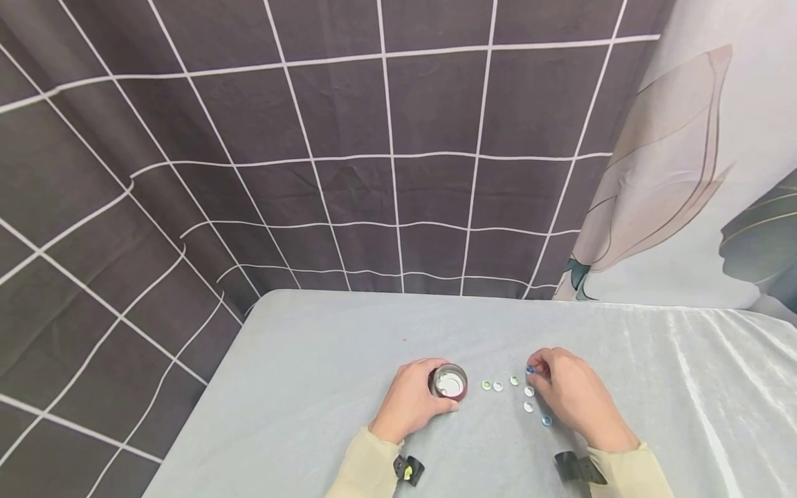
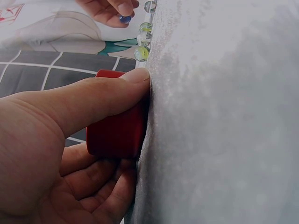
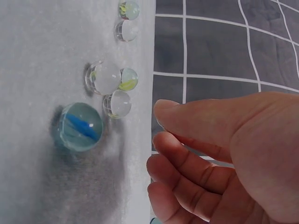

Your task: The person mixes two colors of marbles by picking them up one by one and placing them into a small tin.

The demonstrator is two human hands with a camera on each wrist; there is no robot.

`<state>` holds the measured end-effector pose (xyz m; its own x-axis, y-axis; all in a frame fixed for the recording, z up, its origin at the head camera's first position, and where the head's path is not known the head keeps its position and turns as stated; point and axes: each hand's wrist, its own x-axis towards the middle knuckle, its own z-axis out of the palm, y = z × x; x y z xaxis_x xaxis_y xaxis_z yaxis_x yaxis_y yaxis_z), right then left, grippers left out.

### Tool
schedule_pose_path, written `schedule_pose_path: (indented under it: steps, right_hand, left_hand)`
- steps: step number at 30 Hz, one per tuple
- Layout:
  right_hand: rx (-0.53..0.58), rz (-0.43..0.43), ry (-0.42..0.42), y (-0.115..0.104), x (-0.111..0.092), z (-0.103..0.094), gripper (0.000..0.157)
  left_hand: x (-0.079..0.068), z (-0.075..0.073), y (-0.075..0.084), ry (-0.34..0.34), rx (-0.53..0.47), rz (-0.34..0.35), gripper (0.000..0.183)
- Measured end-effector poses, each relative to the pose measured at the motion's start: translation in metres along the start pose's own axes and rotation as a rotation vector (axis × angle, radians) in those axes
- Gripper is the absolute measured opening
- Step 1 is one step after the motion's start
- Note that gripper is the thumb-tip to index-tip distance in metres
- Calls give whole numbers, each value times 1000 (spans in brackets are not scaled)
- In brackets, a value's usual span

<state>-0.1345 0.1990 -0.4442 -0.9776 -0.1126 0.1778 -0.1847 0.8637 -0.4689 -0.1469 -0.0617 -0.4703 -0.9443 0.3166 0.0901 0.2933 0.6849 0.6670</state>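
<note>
My left hand (image 1: 411, 398) grips a small round red tin (image 2: 119, 128), thumb on one side and fingers on the other. The tin (image 1: 451, 382) stands upright on the table, its top uncovered and its inside silvery. My right hand (image 1: 569, 391) pinches a dark blue marble (image 2: 125, 19) between thumb and fingertips, just above the cloth; the right wrist view hides that marble behind the thumb. Between the hands lie several glass marbles: green-streaked ones (image 1: 514, 380), clear ones (image 1: 528, 407), and a blue-streaked one (image 3: 80, 127) nearest me.
A pale velvety cloth (image 1: 299, 387) covers the table. Behind it hangs a dark curtain with a white grid (image 1: 349, 194), which also runs along the left side. At the right hangs a light curtain with large leaf prints (image 1: 672, 173).
</note>
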Motion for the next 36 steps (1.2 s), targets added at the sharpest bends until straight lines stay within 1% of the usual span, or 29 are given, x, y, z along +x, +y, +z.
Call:
schedule_pose_path:
  steps: [19, 32, 36]
  right_hand:
    - [1, -51, 34, -7, -2, -1, 14]
    - [8, -66, 35, -13, -2, -2, 14]
    - [1, -54, 30, -17, -2, -3, 14]
  left_hand:
    - [0, 0, 1, -8, 0, -6, 54]
    - [0, 0, 1, -8, -8, -10, 54]
    - [-1, -1, 1, -9, -7, -11, 55]
